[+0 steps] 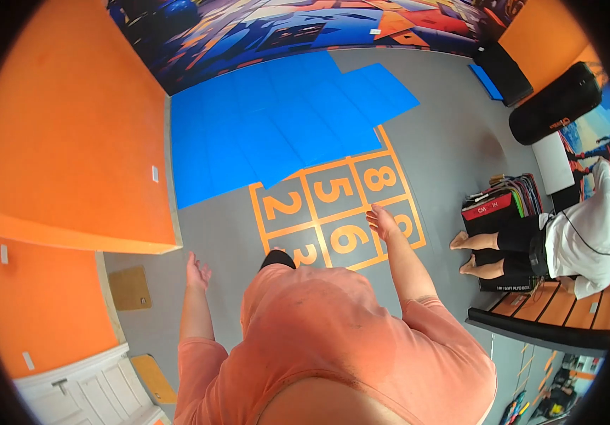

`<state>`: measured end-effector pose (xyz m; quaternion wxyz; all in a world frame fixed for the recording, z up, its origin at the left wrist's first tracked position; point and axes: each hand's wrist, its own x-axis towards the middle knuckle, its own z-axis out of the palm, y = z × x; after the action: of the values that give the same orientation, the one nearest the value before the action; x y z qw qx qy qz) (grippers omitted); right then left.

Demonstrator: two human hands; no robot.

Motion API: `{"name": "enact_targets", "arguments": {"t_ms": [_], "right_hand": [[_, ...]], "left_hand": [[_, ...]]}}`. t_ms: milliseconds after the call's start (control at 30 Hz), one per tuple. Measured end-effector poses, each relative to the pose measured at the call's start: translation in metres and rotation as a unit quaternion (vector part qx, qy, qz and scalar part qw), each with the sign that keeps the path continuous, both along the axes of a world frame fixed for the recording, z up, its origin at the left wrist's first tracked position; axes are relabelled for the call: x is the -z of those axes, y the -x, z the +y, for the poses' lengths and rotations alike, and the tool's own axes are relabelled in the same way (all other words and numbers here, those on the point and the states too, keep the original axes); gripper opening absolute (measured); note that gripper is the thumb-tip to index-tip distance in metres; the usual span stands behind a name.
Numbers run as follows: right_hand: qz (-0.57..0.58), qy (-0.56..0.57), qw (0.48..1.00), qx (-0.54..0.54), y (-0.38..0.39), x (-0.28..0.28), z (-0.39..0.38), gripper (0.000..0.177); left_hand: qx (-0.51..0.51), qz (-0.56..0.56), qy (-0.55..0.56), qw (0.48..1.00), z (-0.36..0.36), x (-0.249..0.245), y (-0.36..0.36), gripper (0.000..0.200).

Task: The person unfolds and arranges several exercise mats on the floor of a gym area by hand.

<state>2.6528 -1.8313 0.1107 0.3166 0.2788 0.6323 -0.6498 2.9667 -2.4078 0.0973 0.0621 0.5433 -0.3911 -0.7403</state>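
Note:
Held out low at the left, my left hand (197, 270) is open, fingers apart, with nothing in it. It hovers over the grey floor (230, 234), between the orange wall and my body. On the other side, my right hand (381, 221) is also open and holds nothing. Seen from above, it overlaps the orange number grid (319, 221) marked on the floor, near the 6, 8 and 9. My salmon T-shirt (333, 319) fills the lower middle and hides part of the grid. One black shoe (278, 259) shows beside the 3.
Blue mats (262, 120) cover the floor ahead and overlap the grid's far edge. An orange wall (71, 127) bounds the left. At right, a person in a white shirt (581, 241) stands near stacked gear (506, 198); a black punching bag (556, 103) is beyond.

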Motion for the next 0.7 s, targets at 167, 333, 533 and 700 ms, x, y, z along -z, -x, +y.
{"name": "enact_targets", "arguments": {"t_ms": [167, 333, 533, 700], "right_hand": [[0.025, -0.019, 0.999, 0.008, 0.019, -0.002, 0.003, 0.060], [-0.073, -0.054, 0.996, -0.023, -0.025, 0.007, 0.040, 0.065], [-0.139, -0.074, 0.973, 0.167, -0.075, 0.005, 0.099, 0.063], [-0.047, -0.112, 0.965, 0.233, -0.014, -0.010, 0.149, 0.057]], "left_hand": [[0.108, -0.034, -0.015, 0.993, 0.021, -0.009, 0.084, 0.100], [0.181, 0.040, -0.061, 0.981, 0.048, -0.013, 0.210, 0.099], [0.288, 0.075, -0.137, 0.945, 0.133, -0.007, 0.367, 0.092], [0.432, 0.030, -0.039, 0.901, 0.216, -0.007, 0.484, 0.081]]}}
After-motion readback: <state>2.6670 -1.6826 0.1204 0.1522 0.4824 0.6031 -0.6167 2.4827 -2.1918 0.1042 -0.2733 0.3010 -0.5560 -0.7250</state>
